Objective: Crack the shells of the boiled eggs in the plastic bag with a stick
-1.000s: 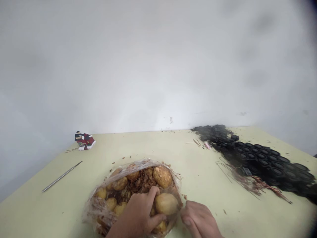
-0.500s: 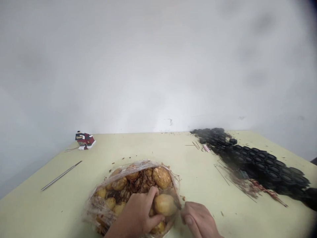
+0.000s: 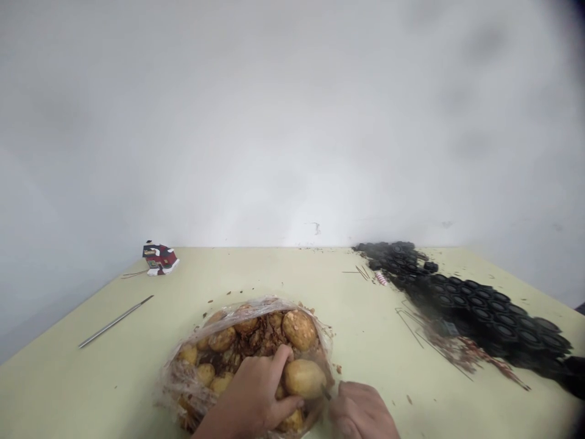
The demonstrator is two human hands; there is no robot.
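Observation:
A clear plastic bag (image 3: 183, 385) lies open at the front of the table, with several potatoes and brown peel scraps (image 3: 262, 338) inside. My left hand (image 3: 258, 390) reaches into it, index finger and thumb closed around the left side of a peeled-looking yellow potato (image 3: 305, 378). Just right of that potato, my right hand (image 3: 363, 410) is curled and smeared by motion. A small dark tip shows between it and the potato; the rest of what it holds is hidden in the fist. A rougher potato (image 3: 299, 330) sits behind.
A thin metal rod-like tool (image 3: 116, 321) lies at the left, in front of a small red toy house (image 3: 159, 259). Rows of black round cups (image 3: 498, 311) run along the right side, beside bent wires (image 3: 418, 329) and a striped pink-white piece (image 3: 381, 278). Crumbs dot the yellow-green table (image 3: 274, 268).
My right hand has shifted slightly down and to the left beside the potato. My left hand keeps its grip on the potato. The view has tilted very slightly.

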